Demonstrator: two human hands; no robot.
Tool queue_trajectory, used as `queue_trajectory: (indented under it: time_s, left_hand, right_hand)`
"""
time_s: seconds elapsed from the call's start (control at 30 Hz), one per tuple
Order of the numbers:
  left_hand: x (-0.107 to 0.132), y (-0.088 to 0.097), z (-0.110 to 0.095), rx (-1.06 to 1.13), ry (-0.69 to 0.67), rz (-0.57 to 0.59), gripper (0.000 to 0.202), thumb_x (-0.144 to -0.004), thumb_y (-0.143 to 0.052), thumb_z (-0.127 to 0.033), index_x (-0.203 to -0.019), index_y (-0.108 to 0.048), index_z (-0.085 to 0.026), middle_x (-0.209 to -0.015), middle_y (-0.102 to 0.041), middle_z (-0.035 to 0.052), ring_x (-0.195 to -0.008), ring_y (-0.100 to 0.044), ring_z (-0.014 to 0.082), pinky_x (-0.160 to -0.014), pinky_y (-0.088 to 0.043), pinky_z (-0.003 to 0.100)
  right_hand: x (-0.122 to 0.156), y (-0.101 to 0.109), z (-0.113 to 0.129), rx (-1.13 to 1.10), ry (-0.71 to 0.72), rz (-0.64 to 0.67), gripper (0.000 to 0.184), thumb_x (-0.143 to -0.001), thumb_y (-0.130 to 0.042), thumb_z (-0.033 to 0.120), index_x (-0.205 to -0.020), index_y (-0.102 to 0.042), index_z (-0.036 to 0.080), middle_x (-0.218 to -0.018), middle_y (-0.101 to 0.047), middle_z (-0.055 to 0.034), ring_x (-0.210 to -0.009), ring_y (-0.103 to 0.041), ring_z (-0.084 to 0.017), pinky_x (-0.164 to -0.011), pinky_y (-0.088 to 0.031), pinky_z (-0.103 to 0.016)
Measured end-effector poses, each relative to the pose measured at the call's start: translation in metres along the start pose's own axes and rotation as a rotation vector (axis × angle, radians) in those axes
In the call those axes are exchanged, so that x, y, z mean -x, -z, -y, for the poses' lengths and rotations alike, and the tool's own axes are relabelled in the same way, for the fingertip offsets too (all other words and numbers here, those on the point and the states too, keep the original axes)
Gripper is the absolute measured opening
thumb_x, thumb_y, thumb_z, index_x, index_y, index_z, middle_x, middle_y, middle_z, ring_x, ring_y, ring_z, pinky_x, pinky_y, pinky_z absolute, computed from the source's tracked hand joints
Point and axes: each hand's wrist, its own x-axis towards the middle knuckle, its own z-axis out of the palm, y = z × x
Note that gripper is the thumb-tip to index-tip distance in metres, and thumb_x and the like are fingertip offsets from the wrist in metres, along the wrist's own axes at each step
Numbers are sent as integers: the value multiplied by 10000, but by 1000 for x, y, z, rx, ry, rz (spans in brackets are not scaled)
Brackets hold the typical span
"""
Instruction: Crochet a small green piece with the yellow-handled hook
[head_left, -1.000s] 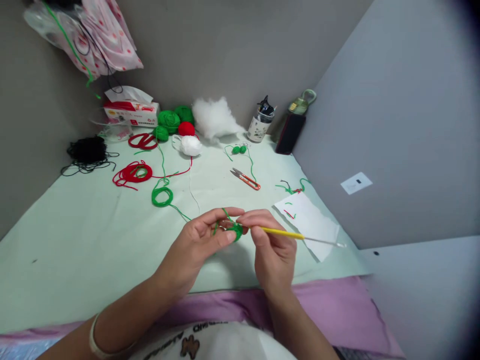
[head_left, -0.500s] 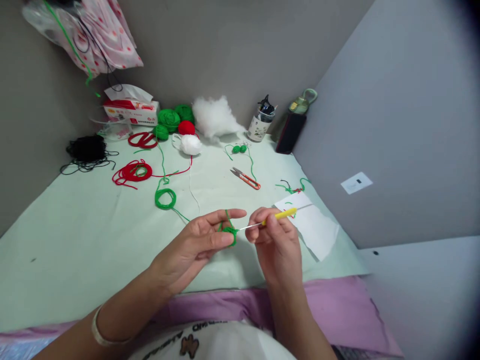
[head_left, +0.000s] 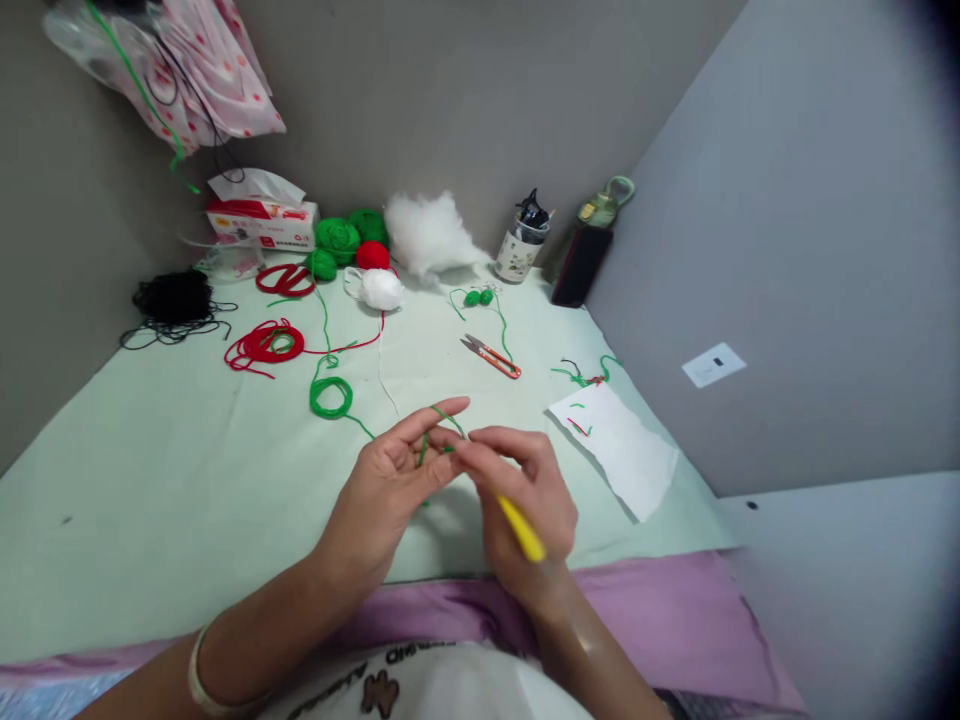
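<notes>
My left hand (head_left: 394, 480) pinches a small green crochet piece (head_left: 431, 447), with green yarn looped over its raised forefinger. That yarn runs back to a green coil (head_left: 331, 396) on the pale green table (head_left: 150, 480). Touching the piece from the right, my right hand (head_left: 517, 490) is closed round a yellow-handled crochet hook (head_left: 522, 528). The handle points down toward me and the hook's tip is hidden between the fingers.
Orange snips (head_left: 491, 357) and a white paper sheet (head_left: 615, 448) with yarn scraps lie beyond my hands. Further back are red yarn loops (head_left: 264, 345), black yarn (head_left: 174, 300), green, red and white yarn balls (head_left: 352, 250), white stuffing (head_left: 427, 235), a tissue box (head_left: 259, 222), a cup (head_left: 519, 250) and a bottle (head_left: 589, 250). Grey walls close in behind and right.
The right hand turned the hook round: its handle pointed right, away from me, and now points down toward me. Both hands shifted slightly left and stayed together at the green piece.
</notes>
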Motion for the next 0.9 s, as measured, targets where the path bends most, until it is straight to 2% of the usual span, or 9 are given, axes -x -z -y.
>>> queue_trajectory:
  time_s: [0.07,0.13,0.27,0.4,0.47,0.57,0.63,0.73,0.9]
  left_hand:
    - [-2,1,-1,64,93,31,412,-811,-925,-305,-1209,-833,-251,-840,-673,-15,-681,-500,83,-740,-463,220]
    - [-4,3,-3,96,165,55,404,-817,-915,-291,-1205,-835,-208,-797,-637,-22,-594,-389,60,-702,-455,219]
    - [-5,1,-4,49,34,-18,473,-799,-920,-217,-1257,-812,-258,-837,-642,-28,-695,-493,86,-722,-451,203]
    - [-2,-4,0,38,-24,-16,529,-798,-932,-218,-1300,-788,-302,-891,-703,-29,-772,-562,90,-843,-480,208]
    - [-1,-3,-1,93,89,33,471,-831,-912,-239,-1286,-797,-269,-766,-645,-59,-600,-442,46,-834,-496,221]
    - [-2,3,-8,136,191,79,338,-881,-870,-265,-1213,-832,-217,-587,-422,-123,-494,-203,29,-822,-508,228]
    - [-2,5,-13,106,154,78,302,-868,-877,-254,-1167,-847,-225,-646,-493,-99,-508,-243,30,-761,-489,201]
    - [0,1,-19,26,82,67,315,-831,-899,-247,-1141,-848,-261,-873,-676,-32,-635,-485,50,-667,-441,178]
    - [-1,-7,-36,-89,-16,124,319,-827,-893,-272,-1140,-831,-261,-1025,-785,25,-952,-675,166,-859,-487,257]
  right_hand:
    - [1,2,-2,77,68,14,425,-988,-635,89,-1267,-776,377,-1181,-762,-67,-1036,-736,-234,-844,-619,-391]
    - [-3,6,-3,-38,-35,-34,343,-997,-639,112,-1190,-799,346,-1061,-771,-54,-941,-735,-212,-778,-612,-356]
    - [-13,7,-3,-385,-306,-111,220,-1051,-599,225,-992,-806,274,-848,-722,-24,-664,-641,-151,-625,-563,-314]
    - [-9,0,-1,-134,-114,-66,245,-994,-671,158,-1103,-825,315,-994,-751,-56,-864,-707,-193,-722,-593,-343]
    - [-7,-1,0,-13,-5,-108,311,-969,-682,114,-1137,-824,334,-1024,-757,-59,-918,-712,-203,-759,-593,-352]
    - [-13,3,1,-214,-191,-186,220,-1015,-631,183,-1030,-821,293,-889,-735,-38,-766,-670,-178,-688,-563,-340]
    - [-22,6,2,-440,-340,-191,179,-1014,-656,256,-933,-814,267,-822,-710,-22,-677,-624,-154,-629,-534,-313]
    - [-33,5,3,-644,-452,-108,149,-985,-720,318,-898,-827,260,-835,-735,-16,-683,-633,-132,-634,-532,-278]
    - [-45,0,7,-706,-493,-1,134,-973,-753,363,-944,-851,277,-897,-776,-14,-757,-665,-125,-717,-549,-259]
